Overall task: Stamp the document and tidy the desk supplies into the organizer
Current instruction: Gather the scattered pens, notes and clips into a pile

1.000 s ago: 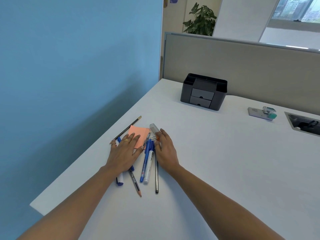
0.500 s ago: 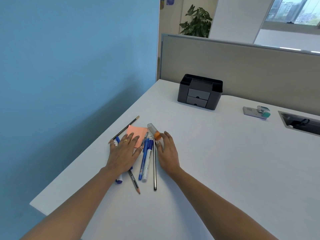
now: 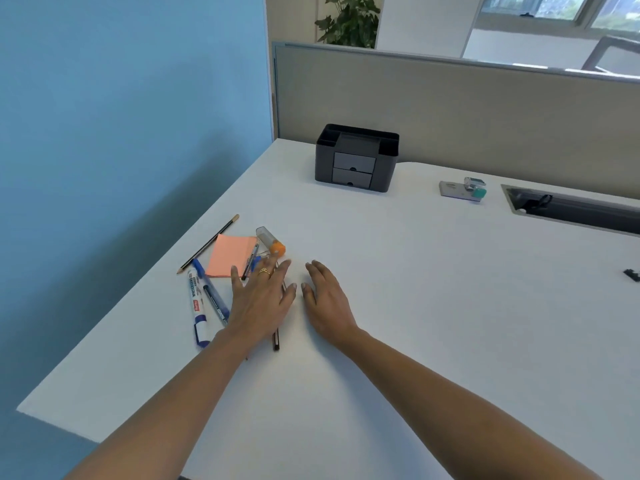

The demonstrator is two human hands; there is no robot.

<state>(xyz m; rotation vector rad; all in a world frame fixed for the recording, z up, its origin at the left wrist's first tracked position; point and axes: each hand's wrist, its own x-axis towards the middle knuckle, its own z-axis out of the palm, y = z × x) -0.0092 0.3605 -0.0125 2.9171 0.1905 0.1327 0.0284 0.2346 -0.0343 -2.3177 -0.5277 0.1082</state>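
Note:
A pile of supplies lies near the desk's left edge: an orange sticky-note pad [image 3: 230,255], a whiteboard marker [image 3: 196,306], a blue pen [image 3: 211,294], a pencil [image 3: 207,244] and a clear glue stick with an orange cap [image 3: 270,241]. My left hand [image 3: 261,299] lies flat with straight fingers over several pens, hiding most of them; a dark pencil end [image 3: 276,339] sticks out below it. My right hand [image 3: 327,299] rests flat on the bare desk just right of the pile. The black organizer [image 3: 356,157] stands at the back. No document is visible.
A stamp or stapler with a teal part [image 3: 464,188] lies right of the organizer. A cable slot [image 3: 571,207] is cut into the desk at the right. A grey partition runs behind, a blue wall on the left. A small black object [image 3: 632,273] sits at the right edge.
My left hand has slid right, off the sticky pad and onto the pens. My right hand moved right, off the pens onto bare desk. The camera view shifted.

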